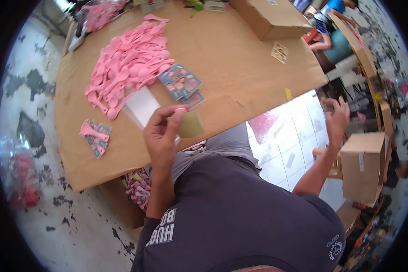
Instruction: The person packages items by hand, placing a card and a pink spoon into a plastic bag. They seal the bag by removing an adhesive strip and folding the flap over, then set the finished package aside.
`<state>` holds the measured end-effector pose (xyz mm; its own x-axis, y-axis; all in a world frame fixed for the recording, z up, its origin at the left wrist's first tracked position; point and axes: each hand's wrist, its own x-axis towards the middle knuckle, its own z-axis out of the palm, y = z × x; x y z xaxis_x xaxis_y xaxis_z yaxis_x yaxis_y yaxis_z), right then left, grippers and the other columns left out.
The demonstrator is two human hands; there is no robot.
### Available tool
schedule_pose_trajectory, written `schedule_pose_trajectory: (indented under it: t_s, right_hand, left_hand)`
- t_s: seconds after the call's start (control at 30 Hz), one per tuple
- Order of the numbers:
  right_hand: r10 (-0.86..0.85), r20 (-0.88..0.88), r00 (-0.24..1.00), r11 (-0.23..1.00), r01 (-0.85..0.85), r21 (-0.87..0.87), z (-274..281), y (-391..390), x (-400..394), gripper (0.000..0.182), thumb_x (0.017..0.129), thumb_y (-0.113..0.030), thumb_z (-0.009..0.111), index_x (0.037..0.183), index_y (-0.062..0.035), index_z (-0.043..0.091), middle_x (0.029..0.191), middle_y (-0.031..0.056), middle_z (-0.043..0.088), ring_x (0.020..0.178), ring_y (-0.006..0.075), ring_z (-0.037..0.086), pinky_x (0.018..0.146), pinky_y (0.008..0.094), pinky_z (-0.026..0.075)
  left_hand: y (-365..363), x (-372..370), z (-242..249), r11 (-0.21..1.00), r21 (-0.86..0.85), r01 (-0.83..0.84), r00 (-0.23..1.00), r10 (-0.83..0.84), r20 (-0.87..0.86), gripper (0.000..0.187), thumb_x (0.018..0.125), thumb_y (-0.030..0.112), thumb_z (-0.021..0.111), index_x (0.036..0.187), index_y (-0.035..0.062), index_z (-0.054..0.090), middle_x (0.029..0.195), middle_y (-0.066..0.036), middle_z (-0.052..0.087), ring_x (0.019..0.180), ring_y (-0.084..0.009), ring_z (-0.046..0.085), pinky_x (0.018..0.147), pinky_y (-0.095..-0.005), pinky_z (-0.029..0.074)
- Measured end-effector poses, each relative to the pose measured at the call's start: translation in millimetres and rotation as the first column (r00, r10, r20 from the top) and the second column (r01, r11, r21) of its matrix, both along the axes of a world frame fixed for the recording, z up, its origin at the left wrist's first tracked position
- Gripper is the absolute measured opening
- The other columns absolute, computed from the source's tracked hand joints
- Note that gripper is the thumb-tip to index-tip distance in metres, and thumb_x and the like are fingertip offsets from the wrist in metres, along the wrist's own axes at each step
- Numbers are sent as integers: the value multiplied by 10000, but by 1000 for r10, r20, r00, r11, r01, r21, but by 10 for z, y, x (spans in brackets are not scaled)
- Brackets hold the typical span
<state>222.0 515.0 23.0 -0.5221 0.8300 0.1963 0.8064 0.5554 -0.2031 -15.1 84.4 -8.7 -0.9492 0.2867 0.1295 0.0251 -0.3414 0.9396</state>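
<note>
Over the table's near edge, my left hand point(163, 129) pinches a small pink piece point(181, 110), most of it hidden by the fingers. Just right of the fingertips is a greenish translucent packet point(190, 124). White sheets point(142, 106) lie behind the hand. My right hand point(338, 113) is raised off to the right, beyond the table, fingers apart and holding nothing. A large pile of pink spoons point(127, 68) covers the left part of the table. Colourful printed cards point(180, 81) overlap beside it. Nearer the left edge, a pink spoon point(95, 132) rests on printed cards point(98, 145).
The brown-covered table point(240, 81) bears a cardboard box point(274, 18) and a small patterned card point(279, 52). Another box point(362, 167) stands at the right. Below the left edge, an open box holds pink items point(138, 188). A person point(333, 22) is at the upper right.
</note>
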Motion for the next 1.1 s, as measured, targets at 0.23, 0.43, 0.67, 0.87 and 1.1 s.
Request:
schedule_pose_trajectory:
  t_s: [0.23, 0.43, 0.67, 0.87, 1.1]
  right_hand:
    - [206, -923, 327, 642, -757, -125, 103, -1089, -946, 217, 926, 19, 491, 1063, 18, 660, 1029, 163, 731, 909, 176, 687, 808, 290, 540]
    - [225, -908, 353, 188, -930, -315, -56, -2205, -1615, 196, 1001, -156, 659, 1127, -7, 683, 962, 45, 725, 781, 48, 596, 669, 212, 446]
    - [261, -897, 356, 30, -932, -361, -106, -2418, -1916, 143, 977, -143, 723, 1055, -24, 710, 895, -26, 694, 746, 6, 557, 637, 186, 402]
    - [182, -912, 367, -16, -927, -376, -34, -2441, -1951, 105, 996, -104, 696, 1045, -12, 708, 946, -9, 700, 819, 39, 606, 729, 208, 472]
    - [147, -942, 303, -144, -935, -324, 69, -2413, -1899, 87, 1017, -25, 627, 1041, 0, 706, 981, 21, 687, 892, 74, 621, 777, 226, 490]
  left_hand:
    - [71, 18, 78, 995, -4, 96, 995, -96, -24, 193, 991, 96, 704, 1120, -48, 694, 1068, -97, 728, 999, -119, 663, 881, -263, 535]
    - [78, 93, 207, 998, -42, 45, 997, -47, -61, 175, 991, 109, 708, 1100, -27, 706, 1015, -66, 728, 937, -100, 663, 865, -256, 517]
    - [-29, 87, 204, 997, -69, 45, 998, -48, -42, 201, 997, 108, 699, 1131, -41, 701, 1058, -93, 740, 981, -125, 682, 882, -280, 545]
    - [-99, 55, 252, 997, -17, 70, 998, -70, 4, 226, 1015, 85, 659, 1175, -72, 685, 1085, -151, 754, 950, -138, 714, 861, -272, 573]
    - [-187, 59, 207, 995, -47, 91, 988, -96, -118, 234, 1014, 56, 651, 1221, -54, 656, 1070, -165, 755, 931, -138, 722, 803, -250, 568]
